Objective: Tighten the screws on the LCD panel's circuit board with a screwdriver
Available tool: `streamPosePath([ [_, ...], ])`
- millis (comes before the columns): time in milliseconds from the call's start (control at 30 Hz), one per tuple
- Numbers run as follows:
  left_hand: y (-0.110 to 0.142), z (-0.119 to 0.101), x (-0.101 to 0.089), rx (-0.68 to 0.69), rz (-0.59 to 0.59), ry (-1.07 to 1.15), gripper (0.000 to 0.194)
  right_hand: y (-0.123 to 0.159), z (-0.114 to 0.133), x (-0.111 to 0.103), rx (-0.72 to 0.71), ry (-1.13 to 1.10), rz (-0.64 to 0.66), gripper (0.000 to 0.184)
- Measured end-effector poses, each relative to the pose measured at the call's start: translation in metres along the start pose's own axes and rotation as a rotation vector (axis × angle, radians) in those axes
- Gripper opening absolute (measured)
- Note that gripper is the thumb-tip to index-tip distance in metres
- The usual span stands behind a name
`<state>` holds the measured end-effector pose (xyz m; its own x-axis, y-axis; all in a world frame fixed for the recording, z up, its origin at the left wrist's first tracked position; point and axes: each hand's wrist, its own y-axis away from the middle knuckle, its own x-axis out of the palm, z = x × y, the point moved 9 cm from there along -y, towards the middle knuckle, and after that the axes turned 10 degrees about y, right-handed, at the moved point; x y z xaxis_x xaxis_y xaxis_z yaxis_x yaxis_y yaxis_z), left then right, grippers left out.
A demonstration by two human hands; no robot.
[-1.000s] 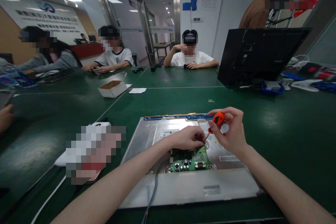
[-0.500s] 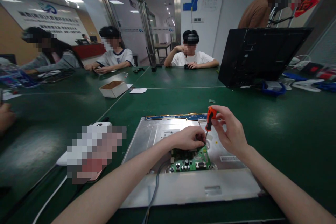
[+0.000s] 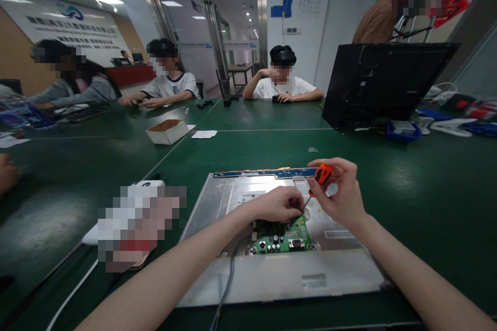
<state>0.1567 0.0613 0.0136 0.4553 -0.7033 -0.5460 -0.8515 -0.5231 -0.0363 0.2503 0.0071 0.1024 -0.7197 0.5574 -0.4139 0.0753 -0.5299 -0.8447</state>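
A silver metal monitor back panel (image 3: pixel 233 201) lies flat on the green table in front of me. A small green circuit board (image 3: pixel 285 238) sits on it near the middle. My left hand (image 3: pixel 277 204) rests closed on the board's far edge, fingers pinched by the tool tip. My right hand (image 3: pixel 341 194) grips a small screwdriver with an orange handle (image 3: pixel 323 173), tilted, its thin shaft pointing down-left to the board beside my left fingers. A blue strip board (image 3: pixel 264 172) runs along the panel's far edge.
A black monitor shell (image 3: pixel 380 83) stands at the right back. A small open cardboard box (image 3: pixel 166 131) and a paper lie further back on the green table (image 3: pixel 427 191). Several people sit across the table; one stands at the right. A grey cable (image 3: pixel 225 289) leaves the panel.
The screwdriver handle went from tilted to upright and is tilted right again; my right fingers have turned it. My left hand has stayed on the board.
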Motion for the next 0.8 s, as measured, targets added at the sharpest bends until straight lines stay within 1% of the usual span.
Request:
streamPosePath([
  [100, 0.0001, 0.0000, 0.0002, 0.012, 0.004, -0.003, 0.009, -0.0011, 0.0017, -0.0002, -0.021, 0.011, 0.015, 0.039],
  [267, 0.0006, 0.0006, 0.0008, 0.030, 0.004, 0.006, 0.011, -0.0038, 0.0074, -0.0016, -0.050, 0.065, 0.031, 0.032],
  [433, 0.0004, 0.0000, 0.0004, 0.038, -0.001, -0.011, 0.011, -0.0029, 0.0078, 0.0015, -0.051, 0.059, 0.077, 0.035],
  [500, 0.0000, -0.0005, 0.0003, 0.040, 0.004, -0.021, 0.011, -0.0021, 0.0068, 0.0012, -0.054, 0.037, 0.062, 0.036],
  [600, -0.0005, -0.0004, 0.0004, 0.033, 0.014, -0.023, 0.011, -0.0008, 0.0036, -0.0027, -0.045, -0.003, -0.015, 0.041],
  [667, -0.0004, -0.0003, 0.0006, 0.027, 0.020, -0.017, 0.011, 0.0002, 0.0009, -0.0036, -0.025, -0.014, -0.044, 0.044],
  [800, 0.0001, -0.0012, 0.0011, 0.031, 0.024, -0.013, 0.009, 0.0009, 0.0007, 0.0002, -0.014, -0.005, -0.008, 0.040],
])
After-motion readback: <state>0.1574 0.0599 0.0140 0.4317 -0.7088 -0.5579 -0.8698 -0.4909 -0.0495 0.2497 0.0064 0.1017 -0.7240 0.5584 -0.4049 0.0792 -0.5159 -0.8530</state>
